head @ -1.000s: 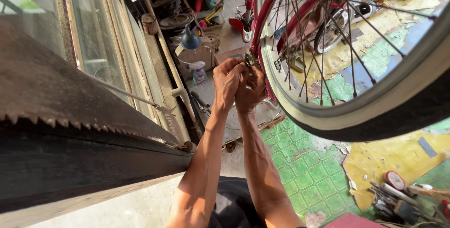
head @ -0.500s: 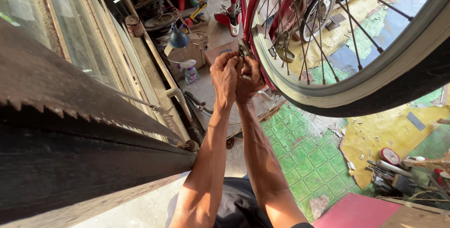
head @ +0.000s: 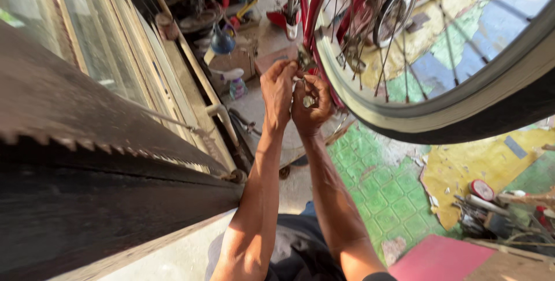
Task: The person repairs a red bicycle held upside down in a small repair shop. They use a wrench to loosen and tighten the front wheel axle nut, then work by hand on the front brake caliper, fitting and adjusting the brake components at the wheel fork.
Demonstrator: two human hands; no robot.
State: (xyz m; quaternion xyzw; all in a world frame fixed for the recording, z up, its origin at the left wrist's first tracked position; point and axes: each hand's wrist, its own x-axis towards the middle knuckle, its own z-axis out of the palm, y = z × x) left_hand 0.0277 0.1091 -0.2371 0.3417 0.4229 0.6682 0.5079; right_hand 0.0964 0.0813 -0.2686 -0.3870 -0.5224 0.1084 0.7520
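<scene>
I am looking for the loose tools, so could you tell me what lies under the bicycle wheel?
Under the bicycle wheel lie green patterned floor tiles, a torn yellow sheet and, lower right, a tool pile. The tyre's black band covers the floor directly behind it.

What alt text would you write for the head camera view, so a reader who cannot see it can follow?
Two bare hands, left hand and right hand, meet at a small metal part beside the rim of a bicycle wheel with a red frame. Below lie green floor tiles; a blue oil can stands further off.
</scene>
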